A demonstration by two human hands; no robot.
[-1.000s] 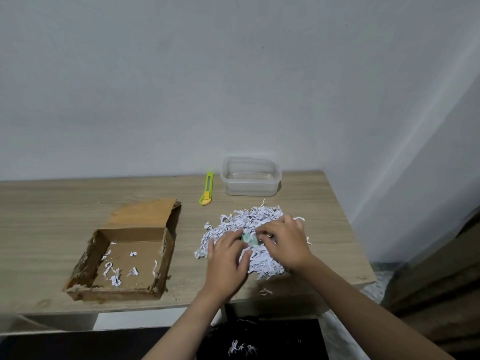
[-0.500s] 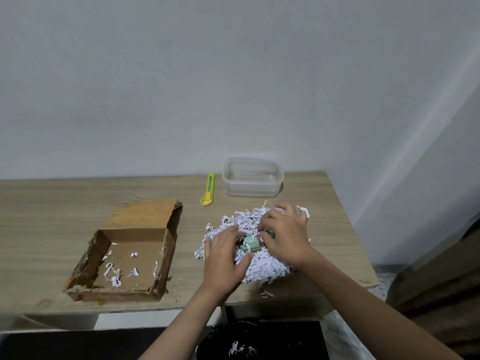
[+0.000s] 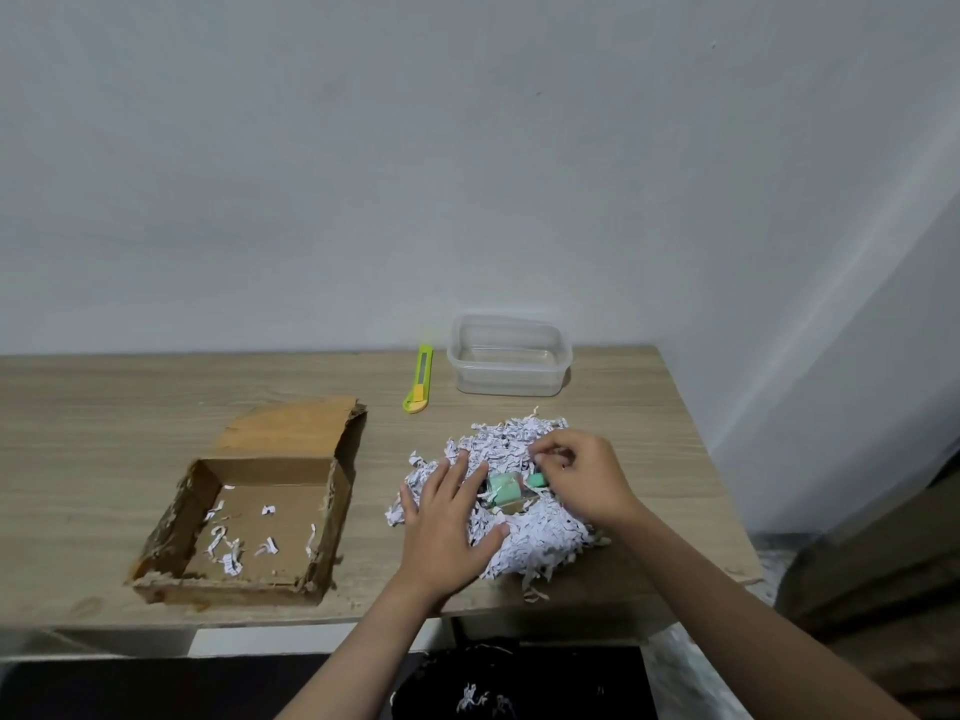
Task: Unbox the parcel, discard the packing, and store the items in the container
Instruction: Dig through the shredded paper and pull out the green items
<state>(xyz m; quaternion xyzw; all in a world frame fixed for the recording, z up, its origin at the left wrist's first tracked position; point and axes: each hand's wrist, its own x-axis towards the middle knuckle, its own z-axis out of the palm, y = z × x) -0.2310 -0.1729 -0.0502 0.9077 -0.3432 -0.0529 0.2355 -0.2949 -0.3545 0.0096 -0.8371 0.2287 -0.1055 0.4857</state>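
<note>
A heap of white shredded paper (image 3: 540, 537) lies on the wooden table (image 3: 104, 433). In its middle a small green item (image 3: 506, 486) shows in a cleared hollow. My left hand (image 3: 449, 522) rests flat on the heap's left side, fingers spread, just left of the item. My right hand (image 3: 582, 472) is at the item's right end, fingers curled and pinched on a green piece there. An open cardboard box (image 3: 332, 517) with a few paper shreds inside sits to the left. A clear plastic container (image 3: 509, 379), with nothing in it, stands at the back.
A green and yellow utility knife (image 3: 418, 379) lies left of the container. The table's right edge is close to the heap, near the wall corner. A dark bag or bin (image 3: 488, 688) with some shreds sits under the table's front edge.
Both hands have spread the shreds apart, so the green item is more exposed. My right hand shifted right and pinched at its end; my left hand flattened on the heap.
</note>
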